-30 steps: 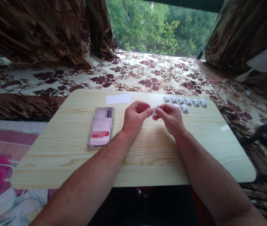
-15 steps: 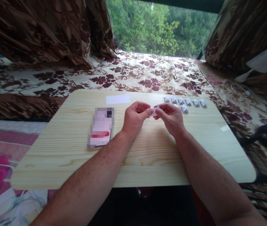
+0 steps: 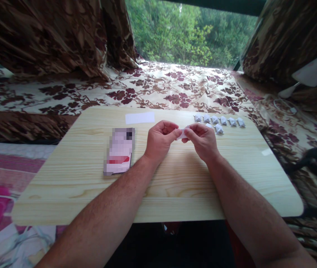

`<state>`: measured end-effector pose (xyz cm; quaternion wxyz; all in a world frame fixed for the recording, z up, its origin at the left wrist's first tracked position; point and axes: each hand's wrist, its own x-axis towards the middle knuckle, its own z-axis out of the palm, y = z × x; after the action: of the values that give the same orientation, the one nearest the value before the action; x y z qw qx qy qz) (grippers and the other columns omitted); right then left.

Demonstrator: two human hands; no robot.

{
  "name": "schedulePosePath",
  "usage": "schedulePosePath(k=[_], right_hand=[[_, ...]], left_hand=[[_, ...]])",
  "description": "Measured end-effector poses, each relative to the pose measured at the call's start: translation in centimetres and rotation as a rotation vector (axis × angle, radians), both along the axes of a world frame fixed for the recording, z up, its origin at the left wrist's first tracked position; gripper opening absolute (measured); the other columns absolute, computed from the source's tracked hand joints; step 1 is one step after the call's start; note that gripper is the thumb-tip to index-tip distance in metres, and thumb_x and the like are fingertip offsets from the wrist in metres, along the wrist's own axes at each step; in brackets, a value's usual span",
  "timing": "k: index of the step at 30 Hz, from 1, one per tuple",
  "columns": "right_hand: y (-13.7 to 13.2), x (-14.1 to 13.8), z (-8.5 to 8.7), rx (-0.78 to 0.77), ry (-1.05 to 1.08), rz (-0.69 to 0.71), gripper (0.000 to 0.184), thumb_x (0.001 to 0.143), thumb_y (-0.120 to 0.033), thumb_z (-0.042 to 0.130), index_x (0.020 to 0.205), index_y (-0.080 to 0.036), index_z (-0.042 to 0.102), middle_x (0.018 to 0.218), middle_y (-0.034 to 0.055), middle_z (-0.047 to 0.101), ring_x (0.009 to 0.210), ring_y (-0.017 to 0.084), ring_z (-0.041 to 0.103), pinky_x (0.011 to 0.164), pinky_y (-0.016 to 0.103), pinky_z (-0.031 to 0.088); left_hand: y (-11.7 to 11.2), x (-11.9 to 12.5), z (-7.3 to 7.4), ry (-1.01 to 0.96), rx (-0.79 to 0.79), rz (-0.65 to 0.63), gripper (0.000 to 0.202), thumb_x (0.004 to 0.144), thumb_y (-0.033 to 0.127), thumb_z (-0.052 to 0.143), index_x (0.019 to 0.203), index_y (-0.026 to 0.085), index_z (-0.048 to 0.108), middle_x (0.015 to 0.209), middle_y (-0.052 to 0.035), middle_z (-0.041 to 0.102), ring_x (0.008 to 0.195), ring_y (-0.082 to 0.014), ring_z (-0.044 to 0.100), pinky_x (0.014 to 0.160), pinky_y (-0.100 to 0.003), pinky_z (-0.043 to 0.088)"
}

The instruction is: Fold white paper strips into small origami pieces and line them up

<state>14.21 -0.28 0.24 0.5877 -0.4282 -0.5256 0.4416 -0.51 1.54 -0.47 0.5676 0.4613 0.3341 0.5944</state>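
Note:
Between both hands, above the far middle of the wooden table [image 3: 183,178], is a small piece of white folded paper [image 3: 181,136]. My left hand [image 3: 160,138] is closed, its thumb and fingers pinching the paper's left side. Opposite it, my right hand [image 3: 203,138] pinches the right side, thumb on top. The fingers hide most of the paper, so its exact shape cannot be made out. Just beyond my right hand sit several small folded white paper stars [image 3: 223,120] in a row, with a paper star [image 3: 219,129] in a shorter row nearer me.
A flat white paper strip [image 3: 139,118] lies near the table's far edge. Left of my left hand is a phone [image 3: 119,150], partly blurred out. Beyond the table stretches a flowered cloth [image 3: 172,89] below a window. A white lamp [image 3: 314,70] stands at right.
Almost nothing differs. Both hands keep pinching the small paper in the same spot, with only a very slight shift of the fingers and the view.

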Motion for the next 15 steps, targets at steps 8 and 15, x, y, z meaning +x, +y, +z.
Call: schedulePosePath(k=[8, 15], right_hand=[[-0.07, -0.12, 0.08, -0.007, -0.023, -0.02, 0.024, 0.077, -0.04, 0.077, 0.075, -0.017, 0.069, 0.066, -0.0002, 0.07, 0.057, 0.012, 0.064, 0.058, 0.027, 0.059], [0.0, -0.28, -0.21, -0.001, -0.034, -0.047, 0.021, 0.075, -0.037, 0.078, 0.076, -0.018, 0.07, 0.066, -0.0004, 0.07, 0.058, 0.012, 0.065, 0.06, 0.027, 0.06]], left_hand=[[-0.07, 0.05, -0.06, 0.014, 0.008, 0.026, 0.024, 0.065, 0.025, 0.085, 0.079, 0.016, 0.067, 0.066, 0.0026, 0.065, 0.058, -0.0077, 0.056, 0.057, -0.02, 0.046], [-0.07, -0.01, -0.09, 0.076, 0.033, 0.062, 0.026, 0.065, 0.026, 0.085, 0.081, 0.016, 0.067, 0.066, 0.0029, 0.063, 0.059, -0.0081, 0.056, 0.058, -0.021, 0.046]])
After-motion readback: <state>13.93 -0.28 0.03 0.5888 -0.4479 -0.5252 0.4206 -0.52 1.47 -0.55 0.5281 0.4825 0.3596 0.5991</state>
